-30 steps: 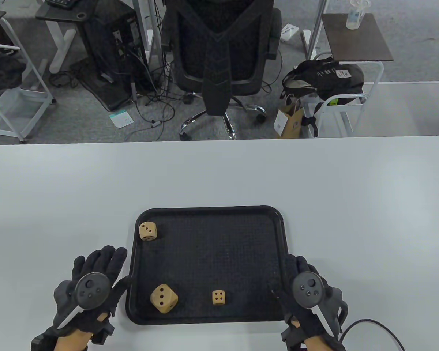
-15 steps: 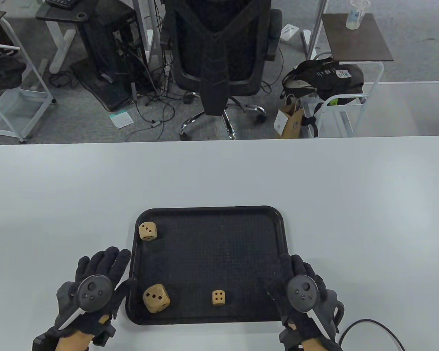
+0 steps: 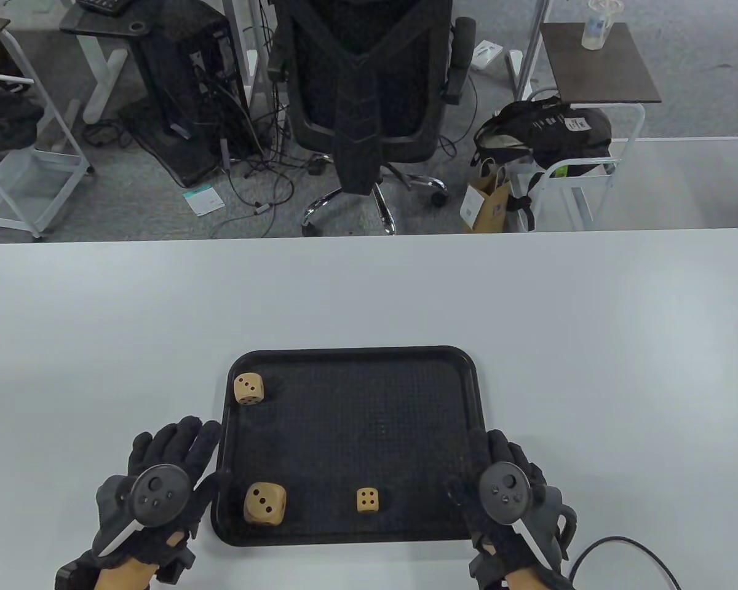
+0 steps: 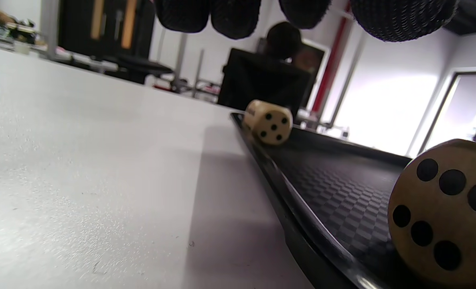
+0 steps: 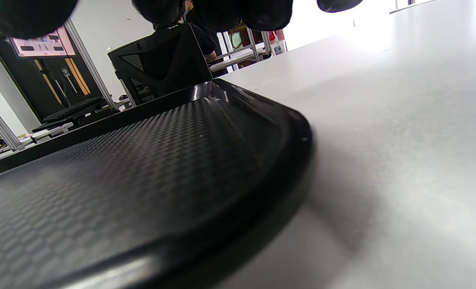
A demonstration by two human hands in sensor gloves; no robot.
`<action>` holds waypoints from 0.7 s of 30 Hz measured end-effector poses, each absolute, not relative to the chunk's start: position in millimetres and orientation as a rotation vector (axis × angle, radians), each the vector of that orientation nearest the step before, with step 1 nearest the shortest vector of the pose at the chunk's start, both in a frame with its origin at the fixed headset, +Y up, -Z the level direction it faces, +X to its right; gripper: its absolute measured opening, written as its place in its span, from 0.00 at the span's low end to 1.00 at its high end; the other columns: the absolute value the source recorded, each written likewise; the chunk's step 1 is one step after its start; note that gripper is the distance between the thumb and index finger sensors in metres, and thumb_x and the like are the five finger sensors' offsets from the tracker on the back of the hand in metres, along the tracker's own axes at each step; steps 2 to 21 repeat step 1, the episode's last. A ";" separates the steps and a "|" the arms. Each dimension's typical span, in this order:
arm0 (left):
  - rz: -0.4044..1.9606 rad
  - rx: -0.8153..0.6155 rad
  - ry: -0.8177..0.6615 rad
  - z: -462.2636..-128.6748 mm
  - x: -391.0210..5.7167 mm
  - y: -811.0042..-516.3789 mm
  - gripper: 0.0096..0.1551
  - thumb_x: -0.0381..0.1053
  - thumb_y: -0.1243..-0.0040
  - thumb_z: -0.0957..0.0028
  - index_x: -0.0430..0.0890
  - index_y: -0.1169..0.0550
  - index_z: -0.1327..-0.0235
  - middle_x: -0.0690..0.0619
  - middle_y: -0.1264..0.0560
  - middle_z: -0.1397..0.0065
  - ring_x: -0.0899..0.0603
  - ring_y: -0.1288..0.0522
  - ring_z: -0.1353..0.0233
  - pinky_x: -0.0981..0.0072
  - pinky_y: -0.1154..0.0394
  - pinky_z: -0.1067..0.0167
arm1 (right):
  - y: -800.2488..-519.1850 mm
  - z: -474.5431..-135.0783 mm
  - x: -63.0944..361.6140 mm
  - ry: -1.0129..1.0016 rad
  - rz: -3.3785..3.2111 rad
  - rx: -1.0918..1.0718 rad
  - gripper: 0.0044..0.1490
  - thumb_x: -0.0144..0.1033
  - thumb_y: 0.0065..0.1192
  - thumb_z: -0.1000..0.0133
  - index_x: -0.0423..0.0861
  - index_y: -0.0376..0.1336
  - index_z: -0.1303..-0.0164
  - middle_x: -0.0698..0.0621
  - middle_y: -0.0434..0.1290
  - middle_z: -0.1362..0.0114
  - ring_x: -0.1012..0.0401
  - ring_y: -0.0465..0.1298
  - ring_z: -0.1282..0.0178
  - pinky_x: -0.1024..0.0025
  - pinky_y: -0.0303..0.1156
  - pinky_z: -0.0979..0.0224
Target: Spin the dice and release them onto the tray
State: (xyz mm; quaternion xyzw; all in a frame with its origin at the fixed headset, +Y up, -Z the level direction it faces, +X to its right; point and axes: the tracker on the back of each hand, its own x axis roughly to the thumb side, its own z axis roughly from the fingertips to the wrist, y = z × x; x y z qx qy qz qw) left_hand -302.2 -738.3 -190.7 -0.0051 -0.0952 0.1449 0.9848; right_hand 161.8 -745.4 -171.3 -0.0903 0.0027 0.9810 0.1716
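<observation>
Three wooden dice lie in a black tray point(image 3: 357, 353). The large die point(image 3: 264, 504) point(image 4: 442, 216) sits near the tray's front left corner, flat, three pips up. A small die point(image 3: 367, 500) rests at front centre, and another small die point(image 3: 248, 388) point(image 4: 269, 121) is in the far left corner. My left hand point(image 3: 178, 445) lies just left of the tray, fingers spread and holding nothing, with the thumb close to the rim. My right hand point(image 3: 489, 448) rests at the tray's right front edge, fingers relaxed and empty. In both wrist views only fingertips point(image 4: 229, 16) point(image 5: 221, 12) show at the top.
The tray sits on a white table point(image 3: 529, 319) point(image 4: 81, 180) point(image 5: 402, 120). A black cable point(image 3: 627, 547) loops at the front right. Beyond the table's far edge stand an office chair point(image 3: 369, 92), carts and a bag on the floor.
The large die tumbled left from a tilted pose and has settled flat near the tray's left edge. Both hands have edged slightly closer to the tray.
</observation>
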 end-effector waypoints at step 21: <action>0.292 -0.009 -0.192 -190.6 -302.3 -738.2 0.43 0.68 0.50 0.53 0.57 0.41 0.23 0.43 0.45 0.16 0.28 0.42 0.18 0.25 0.57 0.24 | -745.6 -171.4 161.3 0.008 2.788 -0.255 0.53 0.68 0.52 0.58 0.63 0.45 0.22 0.54 0.48 0.14 0.51 0.53 0.15 0.40 0.51 0.16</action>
